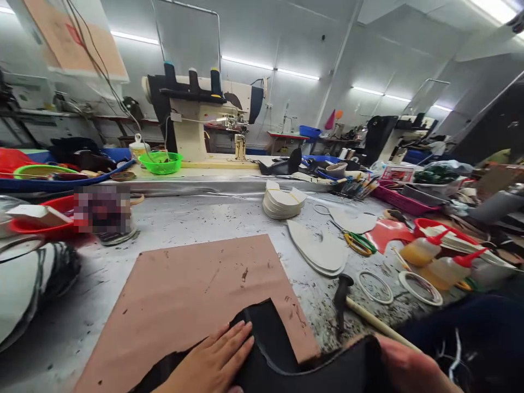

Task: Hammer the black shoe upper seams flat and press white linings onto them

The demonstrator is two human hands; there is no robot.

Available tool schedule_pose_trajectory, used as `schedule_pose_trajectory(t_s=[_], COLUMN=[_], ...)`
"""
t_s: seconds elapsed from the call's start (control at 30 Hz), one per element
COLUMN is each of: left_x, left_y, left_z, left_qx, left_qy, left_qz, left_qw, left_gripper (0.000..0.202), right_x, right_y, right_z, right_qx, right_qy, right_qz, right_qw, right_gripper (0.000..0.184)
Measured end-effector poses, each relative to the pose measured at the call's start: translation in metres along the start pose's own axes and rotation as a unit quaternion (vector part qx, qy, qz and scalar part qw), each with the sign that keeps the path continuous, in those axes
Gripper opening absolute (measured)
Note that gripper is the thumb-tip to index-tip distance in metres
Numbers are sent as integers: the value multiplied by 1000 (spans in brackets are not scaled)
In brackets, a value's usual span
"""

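Note:
A curved black sheet piece (272,330), leather-like, lies partly on a pinkish-brown board (196,278). My left hand (216,357) rests flat on it, fingers stretched out and side by side. At the lower right my right hand (409,363) holds the raised right end of the black piece, its fingertips hidden behind the material. Just beyond that hand lies a hammer (343,295) with a dark head and a pale wooden handle. White curved cut pieces (317,248) lie stacked to the right of the board.
Two glue-like bottles (426,248) with red tips stand at right, near white tape rolls (374,287). A sewing machine (204,109) is behind the metal-covered table. Dark-edged pieces (36,289) lie at left. A green basket (161,162) sits at the back.

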State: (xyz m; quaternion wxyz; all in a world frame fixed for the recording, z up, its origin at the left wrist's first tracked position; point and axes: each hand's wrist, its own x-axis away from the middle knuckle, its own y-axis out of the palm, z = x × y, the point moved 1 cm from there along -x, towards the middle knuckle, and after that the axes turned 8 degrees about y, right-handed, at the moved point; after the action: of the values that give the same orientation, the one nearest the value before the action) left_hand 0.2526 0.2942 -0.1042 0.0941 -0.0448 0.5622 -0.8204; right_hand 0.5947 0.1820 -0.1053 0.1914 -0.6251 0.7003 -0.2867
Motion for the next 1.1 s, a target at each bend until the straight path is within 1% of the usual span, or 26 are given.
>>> schedule_pose_trajectory(t_s=[0.07, 0.13, 0.2, 0.23, 0.27, 0.3, 0.33, 0.37, 0.43, 0.5, 0.57, 0.6, 0.67, 0.7, 0.77, 0.83, 0.87, 0.93, 1.03, 1.1], left_x=[-7, -20, -37, -45, -53, -59, -64, -68, -72, -72, -71, -70, -67, -66, -64, -62, -61, -62, -63, -64], left_y=[-1, -5, -11, -13, -14, -14, -14, -13, -11, -10, -10, -9, -8, -7, -4, -3, -3, -4, -7, -8], left_z=[-4, -6, -10, -12, -14, -17, -20, -22, -27, -30, -33, -35, -37, -38, -38, -37, -36, -33, -29, -27], left_qx=[-3, 2, 19, 28, 36, 44, 52, 60, 77, 92, 102, 105, 108, 102, 57, -17, -53, -97, -125, -137], left_qy=[4, -21, -103, -154, -201, -235, -255, -262, -264, -255, -229, -213, -179, -155, -93, -38, -20, -4, 18, 28], left_qz=[5, 7, 24, 40, 57, 73, 85, 93, 104, 117, 128, 131, 136, 147, 192, 237, 250, 246, 229, 223], left_qw=[1000, 1000, 994, 987, 977, 968, 962, 959, 956, 955, 959, 963, 968, 972, 975, 971, 967, 964, 965, 965], left_gripper=[51, 37, 29, 28, 25, 23, 22, 21, 19, 19, 20, 21, 24, 26, 29, 31, 31, 30, 28, 28], right_x=[-14, -28, -37, -40, -41, -41, -43, -45, -54, -69, -88, -97, -111, -115, -119, -120, -120, -120, -122, -124], right_y=[-12, -17, -13, -10, -6, -4, -2, -2, -3, -3, 2, 6, 17, 22, 29, 33, 34, 35, 38, 40], right_z=[15, 30, 42, 45, 46, 44, 39, 31, 8, -21, -51, -65, -87, -95, -106, -112, -114, -117, -121, -122], right_qx=[63, 175, 270, 295, 300, 309, 318, 324, 329, 322, 303, 294, 293, 301, 326, 353, 362, 374, 385, 393], right_qy=[24, 51, 63, 65, 67, 71, 77, 85, 99, 94, 49, 19, -30, -45, -55, -47, -41, -37, -53, -56], right_qz=[30, 90, 132, 140, 138, 140, 143, 146, 138, 102, 25, -10, -69, -89, -111, -104, -94, -86, -121, -131], right_qw=[997, 979, 951, 943, 942, 938, 934, 931, 929, 936, 951, 956, 953, 948, 937, 929, 927, 923, 913, 908], right_gripper=[47, 38, 43, 46, 46, 44, 42, 39, 31, 26, 23, 19, 13, 14, 17, 18, 19, 22, 19, 17])
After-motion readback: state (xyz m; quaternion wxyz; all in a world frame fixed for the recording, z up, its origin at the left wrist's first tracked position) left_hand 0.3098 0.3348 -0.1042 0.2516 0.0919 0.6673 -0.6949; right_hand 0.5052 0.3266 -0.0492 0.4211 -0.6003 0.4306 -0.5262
